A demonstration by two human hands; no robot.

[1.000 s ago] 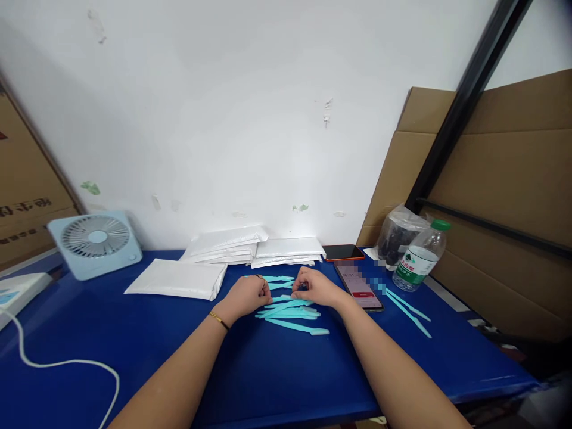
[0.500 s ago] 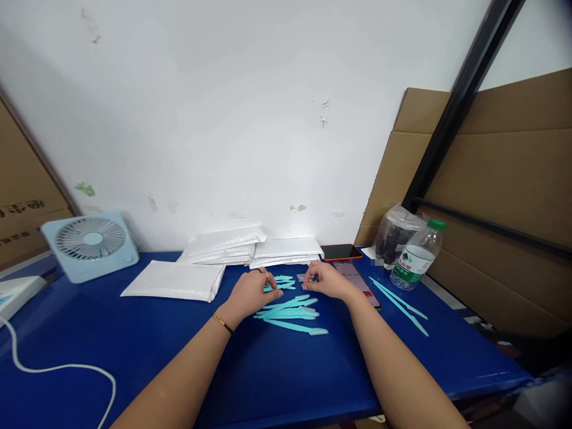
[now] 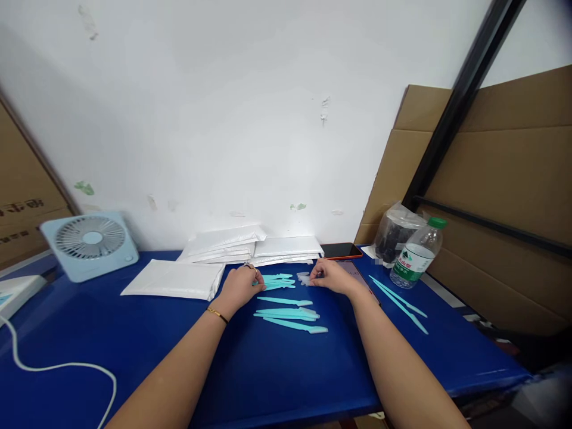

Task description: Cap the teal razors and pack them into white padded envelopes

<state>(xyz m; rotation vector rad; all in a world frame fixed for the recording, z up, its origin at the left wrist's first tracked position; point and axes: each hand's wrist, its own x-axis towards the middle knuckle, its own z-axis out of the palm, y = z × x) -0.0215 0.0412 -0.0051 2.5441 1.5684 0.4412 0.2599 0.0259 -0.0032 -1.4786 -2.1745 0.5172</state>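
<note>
Lying crosswise between the hands, the bunch of teal sticks point(image 3: 277, 281) runs left to right on the blue table point(image 3: 268, 369). The left hand point(image 3: 239, 287) pinches its left end, while the right hand point(image 3: 329, 277) has its fingertips drawn together on the pale right end. Loose sticks point(image 3: 288, 314) lie just nearer the person.
</note>
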